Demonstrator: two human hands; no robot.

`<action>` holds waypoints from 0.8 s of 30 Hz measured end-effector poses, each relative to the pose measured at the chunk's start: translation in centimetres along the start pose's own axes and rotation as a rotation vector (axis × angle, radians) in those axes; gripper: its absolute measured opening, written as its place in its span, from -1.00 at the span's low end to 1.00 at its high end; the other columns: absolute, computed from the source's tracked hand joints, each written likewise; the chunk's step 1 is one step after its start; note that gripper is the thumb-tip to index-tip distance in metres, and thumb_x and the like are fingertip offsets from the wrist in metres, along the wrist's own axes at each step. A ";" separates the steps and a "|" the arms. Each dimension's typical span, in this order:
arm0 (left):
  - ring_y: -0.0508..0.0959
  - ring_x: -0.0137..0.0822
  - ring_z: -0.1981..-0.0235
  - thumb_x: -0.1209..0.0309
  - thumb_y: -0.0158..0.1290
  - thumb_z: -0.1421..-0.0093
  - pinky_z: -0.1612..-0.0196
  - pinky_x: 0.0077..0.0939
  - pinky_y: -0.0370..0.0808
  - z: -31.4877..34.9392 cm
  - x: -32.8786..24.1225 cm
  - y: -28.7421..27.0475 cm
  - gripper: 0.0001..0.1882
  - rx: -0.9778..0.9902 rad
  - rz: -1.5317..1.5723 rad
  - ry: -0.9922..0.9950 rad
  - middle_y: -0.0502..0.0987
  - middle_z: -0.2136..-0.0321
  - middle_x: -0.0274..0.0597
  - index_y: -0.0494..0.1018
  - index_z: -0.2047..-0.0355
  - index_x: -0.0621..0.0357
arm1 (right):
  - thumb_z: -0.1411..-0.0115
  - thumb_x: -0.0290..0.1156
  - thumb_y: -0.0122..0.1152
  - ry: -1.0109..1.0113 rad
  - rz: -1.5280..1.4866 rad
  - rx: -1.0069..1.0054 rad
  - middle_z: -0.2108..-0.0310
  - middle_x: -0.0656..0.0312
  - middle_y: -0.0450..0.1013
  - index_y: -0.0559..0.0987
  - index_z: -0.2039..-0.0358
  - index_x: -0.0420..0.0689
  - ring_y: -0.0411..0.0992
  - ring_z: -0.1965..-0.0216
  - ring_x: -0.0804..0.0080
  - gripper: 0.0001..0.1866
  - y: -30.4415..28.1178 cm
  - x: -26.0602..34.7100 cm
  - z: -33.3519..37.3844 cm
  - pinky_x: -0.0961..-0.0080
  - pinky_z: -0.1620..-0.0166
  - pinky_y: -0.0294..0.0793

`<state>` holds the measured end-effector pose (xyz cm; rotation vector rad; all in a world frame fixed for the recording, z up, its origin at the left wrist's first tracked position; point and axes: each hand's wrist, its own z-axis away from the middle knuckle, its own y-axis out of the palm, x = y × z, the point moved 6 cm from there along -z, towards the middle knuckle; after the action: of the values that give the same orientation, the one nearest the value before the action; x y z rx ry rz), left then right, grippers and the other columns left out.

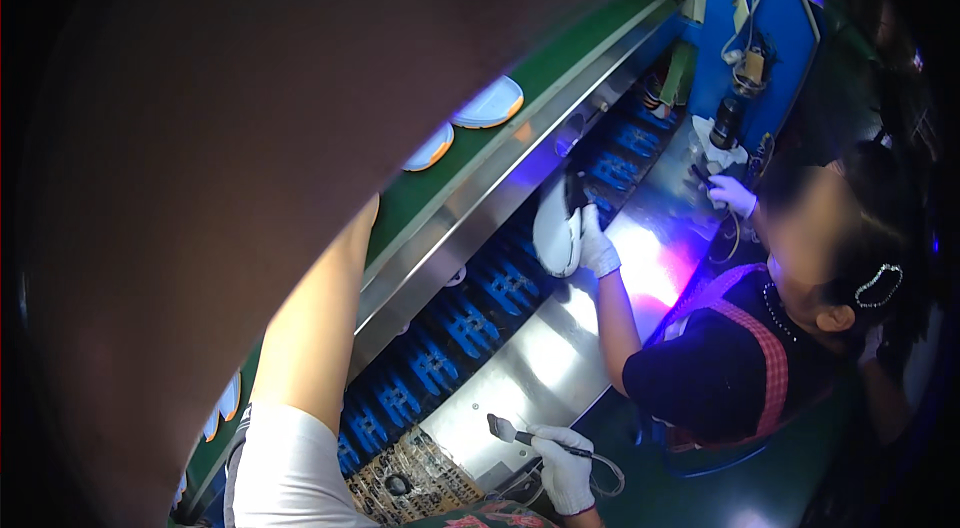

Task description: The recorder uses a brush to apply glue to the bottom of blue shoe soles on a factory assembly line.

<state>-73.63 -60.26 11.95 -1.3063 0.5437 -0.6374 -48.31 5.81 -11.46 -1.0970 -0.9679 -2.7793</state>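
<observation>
1. Grasped by its handle in the gloved right hand (565,473) is the brush (503,429), at the near end of the metal bench (548,346); the left hand is hidden, so its grip cannot be told.
2. For good control, the handle is probably best held lightly, with the bristles kept clean of the bench and the cord (622,478) slack.
3. Counted: one brush; one shoe (553,233), held by a co-worker's hand (597,246) at the bench's left edge; two soles (487,106) plainly seen on the green belt (562,58) left of the bench, others being partly hidden.
</observation>
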 end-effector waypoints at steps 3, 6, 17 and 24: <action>0.04 0.12 -0.48 -0.39 -0.45 -0.35 -0.48 0.01 -0.07 -0.2 0.0 0.8 -0.05 -0.042 -0.019 -0.036 0.14 -0.44 0.05 0.30 -0.36 0.13 | -0.01 -0.76 0.25 -0.013 0.027 -0.017 0.25 -0.03 0.65 0.70 0.29 -0.33 0.62 0.21 0.26 -0.77 -0.3 -0.5 -0.2 0.41 0.02 0.58; -0.01 0.15 -0.49 -0.41 -0.46 -0.34 -0.49 0.04 -0.10 -1.4 -1.0 0.5 -0.03 -0.084 -0.013 -0.054 0.12 -0.45 0.05 0.29 -0.36 0.13 | 0.00 -0.76 0.25 -0.044 0.025 -0.025 0.25 -0.04 0.65 0.70 0.30 -0.34 0.62 0.21 0.26 -0.77 -1.1 -0.5 -0.9 0.42 0.02 0.59; 0.27 0.05 -0.37 -0.19 -0.12 -0.37 -0.39 -0.08 0.16 1.3 7.0 -8.3 -0.28 -0.852 0.451 0.080 0.36 -0.31 0.05 0.44 -0.26 0.13 | -0.03 -0.74 0.29 -0.002 -0.042 0.051 0.26 -0.01 0.65 0.70 0.30 -0.34 0.61 0.26 0.34 -0.81 0.7 -0.1 0.7 0.50 0.12 0.58; 0.36 0.01 -0.29 -0.11 -0.05 -0.35 -0.32 -0.12 0.24 10.9 2.9 -7.9 -0.35 -0.755 1.003 0.224 0.43 -0.23 0.05 0.48 -0.21 0.12 | -0.08 -0.73 0.28 -0.049 -0.004 0.053 0.24 0.01 0.66 0.70 0.28 -0.32 0.61 0.24 0.36 -0.82 0.5 0.7 1.1 0.54 0.16 0.59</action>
<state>-64.98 -55.72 21.72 -1.4195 1.5875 0.3132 -48.05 6.19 -10.18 -1.1625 -1.0436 -2.7245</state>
